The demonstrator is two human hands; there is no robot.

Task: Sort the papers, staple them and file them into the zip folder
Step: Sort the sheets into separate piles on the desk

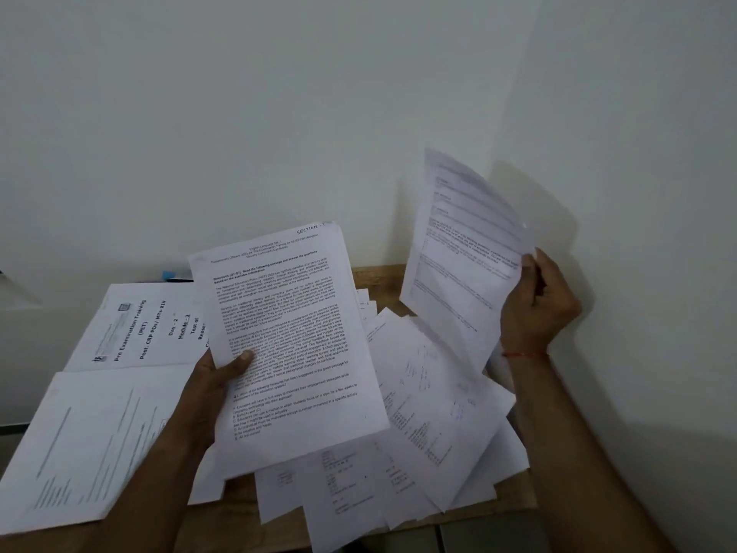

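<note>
- Because the raised sheet (pixel 458 249) is blurred and bent, its lines of print cannot be read.
- The right hand (pixel 538 301) holds that sheet up by its right edge, above the right side of the table (pixel 514 500). Its grip is clamped on the paper, with the fingers curled round the edge.
- The left hand (pixel 223 377) holds the held pages (pixel 287 341) by their left edge, its grip clamped on them. Only the thumb shows on the front. The other fingers are hidden behind the paper.
- The top of the held pages says "SECTION - 1" in pen. Lower down, in bold, it says "Directions (Q1-Q7): Read the following passage and answer the questions".
- The loose papers (pixel 418 413) lie in a messy fan on the table under both hands. Many are half covered, and their print is too small to read.
- A cover page (pixel 147 325) lies flat on the left. It says "Pre Examination Training (PET)", "Day - 2" and "Module - 2". Its right side is hidden behind the held pages, so one word stops at "Reaso".
- A blurred page (pixel 79 441) lies at the left, partly under the left arm.
- A blue thing (pixel 175 275) peeks out behind the papers by the wall. Most of it is hidden.
</note>
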